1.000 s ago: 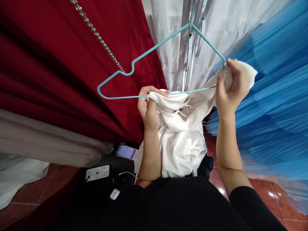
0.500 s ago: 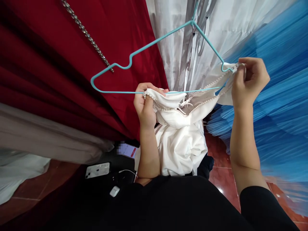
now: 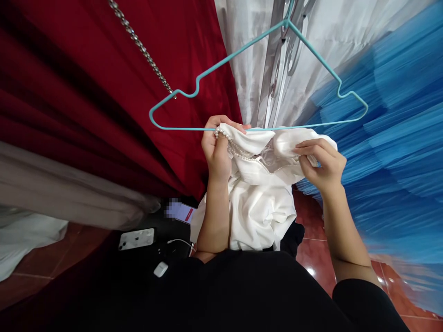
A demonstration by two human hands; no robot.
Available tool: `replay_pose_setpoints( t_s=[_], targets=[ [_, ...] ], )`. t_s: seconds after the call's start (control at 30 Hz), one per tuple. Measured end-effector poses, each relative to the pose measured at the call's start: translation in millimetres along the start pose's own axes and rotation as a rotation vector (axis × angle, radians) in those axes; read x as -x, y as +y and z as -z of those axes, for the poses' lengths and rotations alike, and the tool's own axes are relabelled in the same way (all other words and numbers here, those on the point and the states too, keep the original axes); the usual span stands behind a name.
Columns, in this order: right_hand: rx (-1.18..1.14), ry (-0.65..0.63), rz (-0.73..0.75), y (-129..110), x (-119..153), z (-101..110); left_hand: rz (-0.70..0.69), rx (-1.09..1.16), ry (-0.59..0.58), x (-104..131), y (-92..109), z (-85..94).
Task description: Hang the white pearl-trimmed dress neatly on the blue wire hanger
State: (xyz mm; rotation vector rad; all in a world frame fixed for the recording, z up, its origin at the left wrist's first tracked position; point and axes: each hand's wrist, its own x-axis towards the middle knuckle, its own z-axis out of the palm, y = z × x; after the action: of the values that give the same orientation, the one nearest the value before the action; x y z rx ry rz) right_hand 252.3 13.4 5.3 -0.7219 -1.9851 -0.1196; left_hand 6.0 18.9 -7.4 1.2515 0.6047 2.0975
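Observation:
A white dress (image 3: 263, 207) with pearl-beaded edging lies gathered over my lap, its top raised toward a light-blue hanger (image 3: 249, 44). My left hand (image 3: 218, 150) grips the beaded edge at the left, with its fingers around the hanger's bottom bar. At the right, my right hand (image 3: 320, 163) pinches the other side of the dress top below the bar. Both notched shoulders of the hanger are bare. The white cloth meets the bottom bar between my hands; whether it is folded over the bar I cannot tell.
Red drapery (image 3: 166, 60) hangs at the left with a beaded strand (image 3: 141, 48). Blue pleated tulle (image 3: 398, 152) fills the right side. A metal stand (image 3: 273, 69) rises behind the hanger. A phone (image 3: 136, 239), a lit screen (image 3: 185, 212) and a white earbud case (image 3: 161, 269) lie lower left.
My right hand has come down and left from the hanger's right end, bringing the beaded cloth off that shoulder. My left hand keeps its grip; the view has shifted slightly.

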Motion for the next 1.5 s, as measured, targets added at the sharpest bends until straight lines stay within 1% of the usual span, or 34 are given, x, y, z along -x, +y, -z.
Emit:
replay_pose_setpoints(
  t_s=[0.07, 0.13, 0.2, 0.23, 0.3, 0.37, 0.4, 0.43, 0.5, 0.57, 0.63, 0.7, 0.8, 0.9, 0.93, 1.0, 1.1, 1.17, 1.23, 1.4, 1.47, 1.5],
  targets=[
    [0.049, 0.028, 0.081, -10.7, -10.5, -5.0, 0.015, -0.002, 0.001, 0.6, 0.4, -0.8],
    [0.091, 0.005, 0.090, -14.8, -21.3, -11.8, 0.031, 0.012, -0.003, 1.5, 2.0, -1.9],
    [0.070, -0.048, 0.038, -14.4, -28.9, -19.8, 0.049, 0.029, -0.010, 3.0, 3.9, -2.3],
    [0.042, -0.052, 0.004, -13.5, -30.8, -23.7, 0.064, 0.032, -0.019, 4.1, 4.7, -1.4],
    [0.005, 0.003, -0.055, -11.9, -31.2, -29.8, 0.091, -0.002, -0.047, 6.4, 4.8, 4.5],
    [0.001, 0.079, -0.092, -11.7, -29.1, -32.3, 0.092, -0.102, -0.064, 8.3, 2.5, 17.9],
    [0.006, 0.099, -0.106, -12.2, -28.0, -32.3, 0.068, -0.167, -0.041, 8.6, 0.8, 27.3],
    [0.015, 0.103, -0.117, -12.8, -27.2, -31.6, 0.026, -0.232, 0.012, 8.5, -0.9, 38.0],
    [0.027, 0.094, -0.128, -13.9, -27.0, -29.4, -0.082, -0.343, 0.165, 6.4, -2.0, 60.3],
    [0.017, 0.092, -0.121, -14.5, -28.4, -27.5, -0.169, -0.426, 0.296, 1.9, 2.3, 78.8],
    [-0.010, 0.113, -0.096, -14.8, -30.5, -26.4, -0.228, -0.474, 0.354, -5.4, 12.2, 89.3],
    [-0.038, 0.141, -0.065, -15.2, -32.0, -25.7, -0.293, -0.480, 0.357, -15.9, 25.2, 92.3],
    [-0.061, 0.130, -0.039, -16.6, -32.1, -24.1, -0.402, -0.474, 0.354, -36.4, 44.9, 90.2],
    [-0.047, 0.131, -0.037, -17.6, -30.7, -22.4, -0.460, -0.515, 0.428, -55.3, 62.4, 87.3],
    [-0.041, 0.138, -0.041, -17.7, -30.3, -22.2, -0.460, -0.535, 0.434, -59.6, 67.8, 85.7],
    [-0.036, 0.129, -0.056, -17.3, -29.5, -22.6, -0.430, -0.576, 0.385, -64.7, 77.5, 80.3],
    [-0.055, 0.126, -0.077, -16.6, -28.4, -24.6, -0.355, -0.624, 0.242, -66.7, 87.5, 66.6],
    [-0.056, 0.129, -0.080, -16.6, -27.4, -25.5, -0.298, -0.650, 0.151, -68.0, 90.5, 56.0],
    [-0.040, 0.120, -0.080, -17.1, -26.5, -25.4, -0.248, -0.672, 0.084, -71.3, 90.9, 45.8],
    [-0.016, 0.102, -0.058, -18.3, -26.0, -22.9, -0.171, -0.695, 0.015, -86.9, 83.7, 25.7],
    [-0.007, 0.111, -0.054, -18.3, -26.4, -22.6, -0.148, -0.706, -0.029, -91.7, 80.0, 22.1],
    [-0.002, 0.117, -0.051, -18.3, -26.5, -22.8, -0.158, -0.693, -0.055, -92.5, 79.0, 21.6]
  ],
)
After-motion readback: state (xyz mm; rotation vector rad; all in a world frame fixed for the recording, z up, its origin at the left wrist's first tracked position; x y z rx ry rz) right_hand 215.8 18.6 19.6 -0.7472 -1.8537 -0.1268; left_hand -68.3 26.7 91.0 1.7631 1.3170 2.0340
